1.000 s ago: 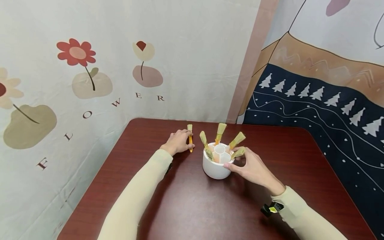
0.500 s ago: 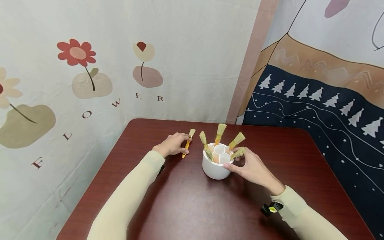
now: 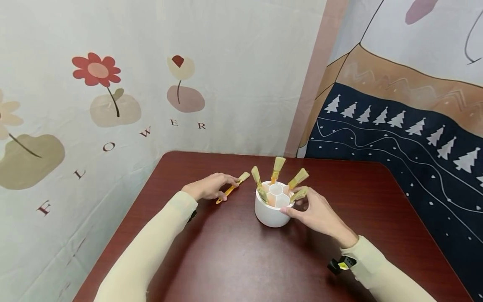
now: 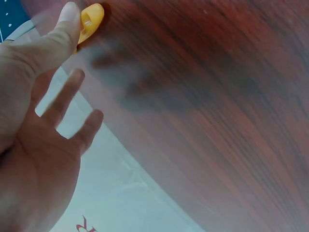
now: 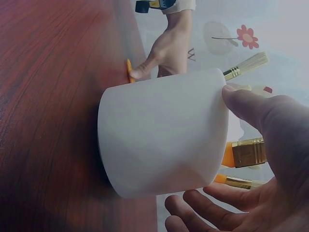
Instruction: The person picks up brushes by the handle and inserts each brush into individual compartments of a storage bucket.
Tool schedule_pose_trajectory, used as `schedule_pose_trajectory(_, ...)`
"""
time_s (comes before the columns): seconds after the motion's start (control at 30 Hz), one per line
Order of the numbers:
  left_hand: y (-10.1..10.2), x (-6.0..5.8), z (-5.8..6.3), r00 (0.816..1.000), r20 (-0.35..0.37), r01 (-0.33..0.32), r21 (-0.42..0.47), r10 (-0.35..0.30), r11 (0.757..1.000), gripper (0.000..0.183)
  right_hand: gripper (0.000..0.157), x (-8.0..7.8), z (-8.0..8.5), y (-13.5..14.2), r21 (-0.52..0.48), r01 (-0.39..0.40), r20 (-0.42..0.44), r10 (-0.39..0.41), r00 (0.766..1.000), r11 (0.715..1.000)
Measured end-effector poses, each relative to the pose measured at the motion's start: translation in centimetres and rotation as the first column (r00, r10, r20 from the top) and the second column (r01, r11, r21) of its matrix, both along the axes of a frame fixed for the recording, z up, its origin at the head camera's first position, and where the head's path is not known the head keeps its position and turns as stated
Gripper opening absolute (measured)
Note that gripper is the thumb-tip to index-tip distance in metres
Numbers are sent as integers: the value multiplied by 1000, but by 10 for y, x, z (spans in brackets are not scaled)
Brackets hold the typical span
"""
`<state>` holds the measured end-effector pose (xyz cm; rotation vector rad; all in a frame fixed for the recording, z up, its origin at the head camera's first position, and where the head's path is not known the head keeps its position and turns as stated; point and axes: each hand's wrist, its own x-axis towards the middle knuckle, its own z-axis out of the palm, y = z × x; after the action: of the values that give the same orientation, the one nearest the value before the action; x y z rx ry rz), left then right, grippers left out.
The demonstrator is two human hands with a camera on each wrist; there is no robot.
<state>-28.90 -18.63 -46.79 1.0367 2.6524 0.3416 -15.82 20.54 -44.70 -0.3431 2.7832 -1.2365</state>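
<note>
My left hand (image 3: 206, 187) pinches a flat paintbrush (image 3: 229, 191) with a yellow-orange handle and pale bristles, low over the table left of the pot. The brush slants, bristles toward the back right. In the left wrist view the thumb lies against the handle's end (image 4: 91, 20); its bristles are out of that view. With thumb and fingers, my right hand (image 3: 320, 213) grips the rim of a round white pot (image 3: 271, 214) that stands upright. White dividers split its inside around a round middle compartment. Several similar paintbrushes (image 3: 278, 167) lean outward from the outer compartments.
The pot and hands are over a dark red-brown wooden table (image 3: 241, 260). A pale curtain (image 3: 241, 84) with printed flowers hangs behind and to the left, and a navy cloth (image 3: 377, 134) with white trees hangs at the right.
The left hand has moved left and a little toward me with the paintbrush, which has turned from nearly straight to slanted. The right hand and the pot have stayed put.
</note>
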Motion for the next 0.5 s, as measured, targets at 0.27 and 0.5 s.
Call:
schedule_pose_trajectory(0.27,3,1,-2,998,21,-66,79,65,995,56,78,0,-1,1,4,4,-3,-4,1000,1000)
schedule_pose_trajectory(0.5,16,-1,-13,939,-97,-314,147,330,938,49,76,0,0,-1,8,8,-4,-8,1000,1000)
